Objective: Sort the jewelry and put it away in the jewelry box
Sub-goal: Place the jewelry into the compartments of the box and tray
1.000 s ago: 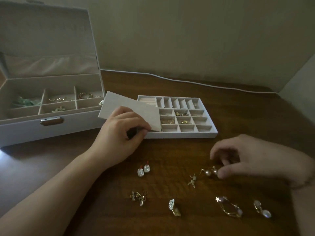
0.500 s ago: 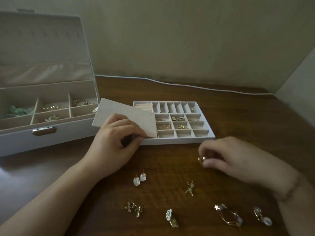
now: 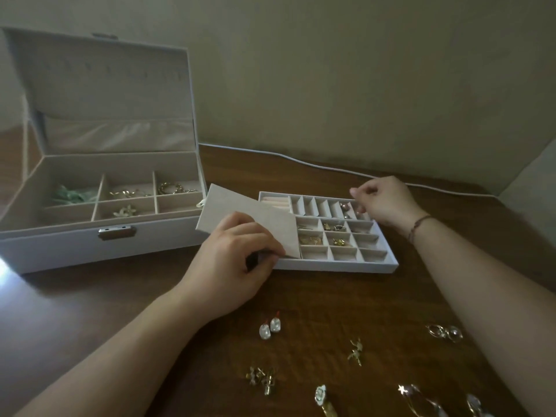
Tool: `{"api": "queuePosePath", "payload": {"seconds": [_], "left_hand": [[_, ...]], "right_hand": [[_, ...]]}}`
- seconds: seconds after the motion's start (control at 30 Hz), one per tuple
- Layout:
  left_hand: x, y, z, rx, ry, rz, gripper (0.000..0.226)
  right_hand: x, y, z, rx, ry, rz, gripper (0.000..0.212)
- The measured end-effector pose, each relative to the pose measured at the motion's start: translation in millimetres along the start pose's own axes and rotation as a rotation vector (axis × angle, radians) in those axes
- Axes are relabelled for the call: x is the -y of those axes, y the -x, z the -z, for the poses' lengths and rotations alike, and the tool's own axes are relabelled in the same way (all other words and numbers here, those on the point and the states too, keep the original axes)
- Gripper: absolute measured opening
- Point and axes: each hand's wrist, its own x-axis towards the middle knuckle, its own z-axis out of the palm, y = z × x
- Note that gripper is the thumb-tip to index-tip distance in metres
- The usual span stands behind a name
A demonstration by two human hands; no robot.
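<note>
The white jewelry box (image 3: 90, 245) stands open at the left, with jewelry in several of its compartments. Beside it lies the divided tray (image 3: 337, 264). My left hand (image 3: 234, 260) pinches the tray's grey flap (image 3: 240, 206) and holds it lifted. Over the tray's back right compartments, my right hand (image 3: 382, 203) hovers with curled fingers. Pearl earrings (image 3: 346, 207) lie in the compartment just under its fingertips; whether it still pinches them is unclear. Gold pieces (image 3: 334, 227) sit in the middle compartments.
Loose jewelry lies on the wooden table in front: white earrings (image 3: 270, 328), a gold figure (image 3: 356, 352), a gold cluster (image 3: 261, 380), a flower piece (image 3: 322, 398), a star hoop (image 3: 418, 398) and pearl hoops (image 3: 445, 332). A white cable (image 3: 316, 167) runs along the wall.
My right hand picked the pearl earrings up off the table and carried them back over the tray's far right compartments. My left hand kept hold of the flap.
</note>
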Motion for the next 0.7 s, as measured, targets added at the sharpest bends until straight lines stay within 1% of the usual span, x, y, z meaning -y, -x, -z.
{"api": "queuePosePath", "payload": {"seconds": [0.13,0.23,0.3,0.33,0.43,0.47,0.5,0.53,0.6,0.63,0.7], "left_hand": [[-1.1,-0.2,-1.4,-0.008,-0.004,-0.007,0.013],[-1.9,-0.7,-0.9,-0.005,-0.007,-0.007,0.013],[-2.0,-0.6,-0.4,-0.002,-0.008,-0.005,0.014],[-2.0,-0.3,-0.2,-0.002,-0.01,-0.005,0.014],[-3.2,-0.6,-1.5,-0.006,-0.023,-0.008,0.014],[-3.2,-0.9,-1.9,-0.009,-0.027,-0.006,0.014],[-3.0,-1.2,-2.0,-0.013,-0.031,-0.002,0.014],[-2.6,-1.3,-1.9,-0.015,-0.034,0.0,0.015],[-1.9,-0.9,-1.6,-0.011,-0.039,-0.002,0.015],[-1.7,-0.6,-1.5,-0.009,-0.043,-0.003,0.015],[-1.0,-0.3,-1.2,-0.009,-0.047,-0.001,0.015]], "right_hand": [[-14.4,14.9,31.3,-0.084,-0.003,0.035,0.015],[-28.1,46.6,62.8,-0.067,-0.106,0.097,0.007],[-40.1,79.2,83.2,0.023,-0.142,0.141,0.012],[-46.9,97.4,91.5,0.095,-0.108,0.157,0.017],[-66.1,145.7,99.3,0.385,0.1,0.182,0.04],[-71.5,156.8,96.5,0.462,0.159,0.192,0.044],[-76.4,165.3,91.9,0.506,0.203,0.207,0.045],[-80.7,172.1,86.6,0.51,0.24,0.222,0.045],[-84.9,181.0,76.3,0.439,0.276,0.249,0.039],[-84.7,183.4,72.6,0.4,0.278,0.258,0.036],[-83.8,184.7,68.0,0.373,0.258,0.272,0.03]]}}
